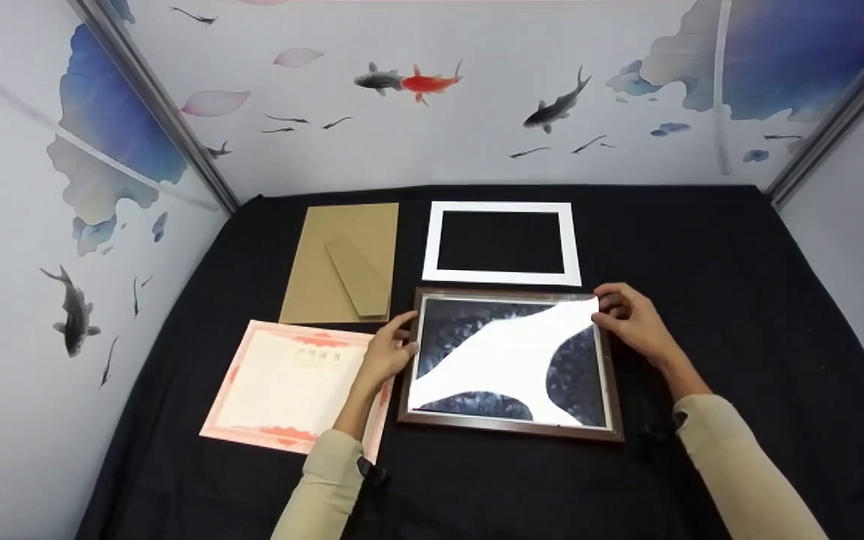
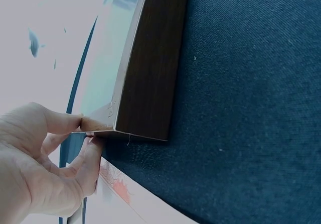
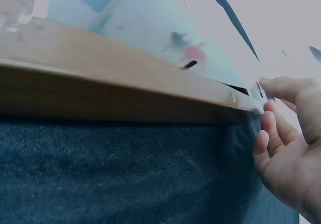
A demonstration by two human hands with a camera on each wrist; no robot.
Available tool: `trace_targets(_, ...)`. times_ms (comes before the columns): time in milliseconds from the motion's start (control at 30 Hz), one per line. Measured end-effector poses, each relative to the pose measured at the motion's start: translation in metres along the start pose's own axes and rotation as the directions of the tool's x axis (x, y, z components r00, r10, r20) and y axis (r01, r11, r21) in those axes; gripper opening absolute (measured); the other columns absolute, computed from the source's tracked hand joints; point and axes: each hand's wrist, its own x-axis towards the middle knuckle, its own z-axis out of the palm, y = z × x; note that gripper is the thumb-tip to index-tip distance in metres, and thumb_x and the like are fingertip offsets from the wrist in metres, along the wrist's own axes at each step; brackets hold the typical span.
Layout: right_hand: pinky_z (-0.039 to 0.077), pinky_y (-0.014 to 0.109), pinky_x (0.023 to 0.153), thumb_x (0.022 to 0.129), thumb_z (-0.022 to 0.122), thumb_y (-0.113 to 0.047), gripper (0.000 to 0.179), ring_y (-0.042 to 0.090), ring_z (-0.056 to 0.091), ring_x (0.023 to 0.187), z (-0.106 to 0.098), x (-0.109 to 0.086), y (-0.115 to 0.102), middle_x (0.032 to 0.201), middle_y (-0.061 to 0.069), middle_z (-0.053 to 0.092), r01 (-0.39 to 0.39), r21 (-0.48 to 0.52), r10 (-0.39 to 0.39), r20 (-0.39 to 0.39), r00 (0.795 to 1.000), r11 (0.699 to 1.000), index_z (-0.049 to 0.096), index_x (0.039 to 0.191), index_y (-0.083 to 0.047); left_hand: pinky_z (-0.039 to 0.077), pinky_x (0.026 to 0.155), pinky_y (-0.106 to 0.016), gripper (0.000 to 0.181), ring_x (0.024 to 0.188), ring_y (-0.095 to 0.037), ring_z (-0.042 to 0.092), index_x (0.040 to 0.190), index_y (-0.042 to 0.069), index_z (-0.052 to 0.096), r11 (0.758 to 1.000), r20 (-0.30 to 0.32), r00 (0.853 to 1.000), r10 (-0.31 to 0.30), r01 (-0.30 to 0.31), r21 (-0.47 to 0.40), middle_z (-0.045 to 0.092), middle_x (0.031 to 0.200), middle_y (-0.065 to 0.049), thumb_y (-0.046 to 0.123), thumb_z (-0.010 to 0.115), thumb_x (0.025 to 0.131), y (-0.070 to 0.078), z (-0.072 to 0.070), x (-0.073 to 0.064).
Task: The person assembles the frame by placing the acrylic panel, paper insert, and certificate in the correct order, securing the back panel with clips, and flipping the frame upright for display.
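A brown picture frame (image 1: 511,430) lies on the black cloth, a shiny glass pane (image 1: 492,360) inside its rim reflecting bright white. My left hand (image 1: 387,352) pinches the frame's left side; in the left wrist view the thumb (image 2: 62,122) is on top and the fingers are below the edge. At the frame's upper right corner, my right hand (image 1: 638,326) grips with thumb and fingertips. The right wrist view shows that hand (image 3: 291,133) at the far end of the frame's side (image 3: 125,68); whether it also touches the pane, I cannot tell.
A brown backing board (image 1: 312,262) with a stand leg lies behind to the left. Beside it is a white mat border (image 1: 502,277). A certificate with a red border (image 1: 274,390) lies left, partly under my left forearm. Printed wall panels (image 1: 477,150) enclose the table.
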Motion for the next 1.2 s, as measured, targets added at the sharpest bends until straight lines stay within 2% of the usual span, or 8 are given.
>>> trace_targets(167,0.047,0.022,0.059,0.093,0.069,0.008,0.049,0.015,0.058,0.067,-0.001,0.002,0.017,0.080,0.023,0.064,-0.028,0.122,0.019,0.073,0.997,0.992,0.044,0.134,0.016,0.049,0.087,-0.049,0.056,0.106,-0.038,0.060,0.142,0.006,0.058,1.000,-0.010,1.000,-0.004,0.004,0.008,0.065,0.113,-0.024,-0.005,0.066,0.088,0.002,0.001,-0.002)
trace_targets(433,0.046,0.027,0.048,0.096,0.071,-0.003,0.063,0.015,0.052,0.047,0.003,-0.015,0.009,0.068,0.013,0.063,-0.145,0.049,0.137,0.136,0.981,0.988,0.034,0.145,0.010,0.051,0.086,-0.048,0.056,0.104,-0.037,0.061,0.141,0.007,0.058,1.000,-0.024,1.000,-0.012,0.012,0.004,0.066,0.110,-0.023,-0.004,0.066,0.088,0.001,0.003,-0.002)
trace_targets(533,0.044,0.026,0.045,0.097,0.070,-0.006,0.052,0.013,0.049,0.043,0.005,-0.020,0.006,0.063,0.008,0.060,-0.196,0.038,0.188,0.164,0.968,0.980,0.042,0.135,0.012,0.051,0.087,-0.049,0.055,0.104,-0.038,0.061,0.141,0.008,0.059,1.000,-0.029,1.000,-0.009,0.010,0.012,0.067,0.110,-0.023,-0.004,0.066,0.088,0.001,0.002,-0.002)
trace_targets(667,0.042,0.024,0.042,0.098,0.068,-0.006,0.031,0.012,0.048,0.043,0.007,-0.022,0.006,0.064,0.013,0.062,-0.217,0.053,0.205,0.176,0.963,0.975,0.052,0.117,0.013,0.050,0.090,-0.051,0.055,0.107,-0.039,0.061,0.141,0.008,0.059,1.000,-0.029,1.000,-0.006,0.006,0.014,0.066,0.111,-0.024,-0.004,0.067,0.088,0.000,0.001,-0.002)
trace_targets(800,0.043,0.024,0.044,0.099,0.067,-0.007,0.029,0.012,0.050,0.047,0.007,-0.023,0.005,0.073,0.019,0.068,-0.247,0.065,0.234,0.163,0.958,0.967,0.055,0.117,0.012,0.049,0.090,-0.052,0.056,0.109,-0.040,0.060,0.141,0.007,0.059,1.000,-0.025,1.000,-0.002,0.003,0.010,0.066,0.112,-0.025,-0.005,0.067,0.087,-0.001,0.001,-0.002)
trace_targets(900,0.043,0.023,0.044,0.099,0.067,-0.008,0.029,0.011,0.051,0.048,0.007,-0.025,0.005,0.073,0.019,0.069,-0.274,0.069,0.261,0.158,0.952,0.959,0.056,0.119,0.010,0.050,0.089,-0.052,0.056,0.109,-0.039,0.060,0.141,0.007,0.059,1.000,-0.022,1.000,-0.002,0.002,0.011,0.066,0.112,-0.025,-0.005,0.067,0.087,0.000,0.001,-0.002)
trace_targets(1067,0.043,0.024,0.043,0.098,0.068,-0.005,0.029,0.012,0.049,0.045,0.008,-0.026,0.005,0.070,0.019,0.067,-0.237,0.085,0.219,0.180,0.959,0.968,0.057,0.118,0.012,0.050,0.089,-0.051,0.055,0.108,-0.039,0.060,0.141,0.007,0.058,1.000,-0.021,1.000,0.002,-0.002,0.027,0.066,0.112,-0.024,-0.004,0.067,0.088,0.001,0.001,-0.002)
trace_targets(1200,0.042,0.025,0.042,0.097,0.070,-0.007,0.030,0.013,0.048,0.044,0.007,-0.027,0.004,0.063,0.013,0.061,-0.192,0.011,0.187,0.181,0.966,0.981,0.058,0.117,0.012,0.051,0.087,-0.050,0.056,0.108,-0.039,0.060,0.142,0.007,0.058,1.000,-0.018,1.000,-0.003,0.004,0.022,0.066,0.112,-0.024,-0.005,0.067,0.088,0.000,0.001,-0.002)
